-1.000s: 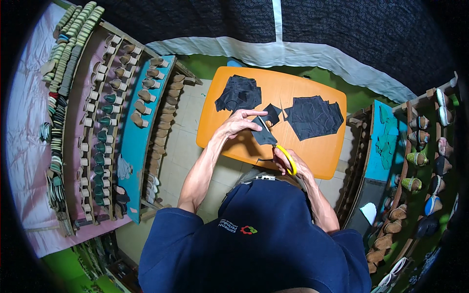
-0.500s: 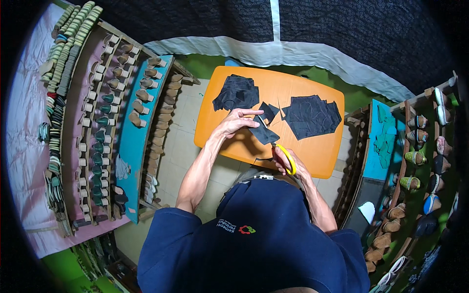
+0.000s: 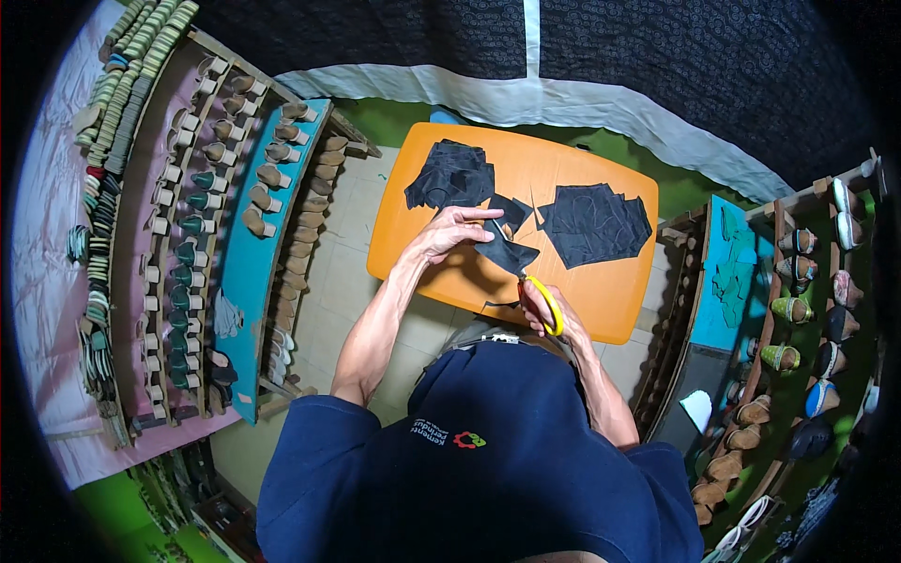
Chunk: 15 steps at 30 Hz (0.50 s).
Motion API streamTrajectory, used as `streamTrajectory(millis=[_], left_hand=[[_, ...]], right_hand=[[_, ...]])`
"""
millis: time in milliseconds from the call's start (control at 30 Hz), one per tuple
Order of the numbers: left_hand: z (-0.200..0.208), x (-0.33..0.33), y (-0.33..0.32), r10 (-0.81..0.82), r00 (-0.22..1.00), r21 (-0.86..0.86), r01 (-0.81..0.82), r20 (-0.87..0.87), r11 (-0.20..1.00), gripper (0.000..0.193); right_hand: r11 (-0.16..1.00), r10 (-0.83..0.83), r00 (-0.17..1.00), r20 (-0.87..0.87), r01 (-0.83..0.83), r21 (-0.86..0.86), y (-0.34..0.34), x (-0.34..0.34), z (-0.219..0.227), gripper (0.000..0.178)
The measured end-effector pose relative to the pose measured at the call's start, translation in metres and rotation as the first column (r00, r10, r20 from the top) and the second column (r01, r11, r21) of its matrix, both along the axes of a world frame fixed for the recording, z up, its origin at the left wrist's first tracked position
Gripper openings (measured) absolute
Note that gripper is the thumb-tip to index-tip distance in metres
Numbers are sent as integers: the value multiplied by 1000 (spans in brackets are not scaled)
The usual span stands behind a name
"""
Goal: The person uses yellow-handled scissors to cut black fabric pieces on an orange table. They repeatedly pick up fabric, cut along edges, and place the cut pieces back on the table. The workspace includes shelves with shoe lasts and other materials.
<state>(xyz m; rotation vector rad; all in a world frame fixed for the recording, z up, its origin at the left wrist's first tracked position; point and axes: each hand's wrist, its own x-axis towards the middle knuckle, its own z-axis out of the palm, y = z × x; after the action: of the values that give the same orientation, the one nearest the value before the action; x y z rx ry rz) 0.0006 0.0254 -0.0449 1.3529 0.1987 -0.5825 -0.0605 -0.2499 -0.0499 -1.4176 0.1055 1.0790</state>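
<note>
My left hand [image 3: 450, 235] pinches a small cut piece of black fabric [image 3: 508, 254] above the orange table, its index finger pointing out to the right. Something slim and pale shows beside those fingers, too small to name. Nearer to my body, my right hand [image 3: 537, 307] grips yellow-handled scissors [image 3: 556, 319]. Their blades meet the fabric's lower right edge; how far apart they are is hard to see. Behind my left hand lies a pile of black fabric pieces [image 3: 450, 175]. A second black pile [image 3: 596, 225] lies to the right, with small scraps between the two.
The orange table [image 3: 394, 225] has rounded corners. Racks of shoes and shoe lasts [image 3: 269, 176] stand on the left, with more shoes [image 3: 798, 310] on racks at the right. Green cut pieces [image 3: 734, 272] rest on a blue board. A dark patterned curtain [image 3: 657, 75] hangs behind.
The held black fabric has shifted and bends a little differently at the scissors. Both hands keep their holds, and the whole view has moved slightly.
</note>
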Motion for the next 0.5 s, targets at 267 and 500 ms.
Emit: streamTrajectory(millis=[267, 500], left_hand=[[-4, -1, 1, -6, 1000, -28, 6, -9, 1000, 62], [10, -3, -6, 72, 996, -82, -76, -49, 994, 55]], right_hand=[[1000, 4, 1000, 7, -4, 1, 0, -1, 5, 58], [1000, -3, 1000, 4, 4, -31, 1, -1, 6, 57]])
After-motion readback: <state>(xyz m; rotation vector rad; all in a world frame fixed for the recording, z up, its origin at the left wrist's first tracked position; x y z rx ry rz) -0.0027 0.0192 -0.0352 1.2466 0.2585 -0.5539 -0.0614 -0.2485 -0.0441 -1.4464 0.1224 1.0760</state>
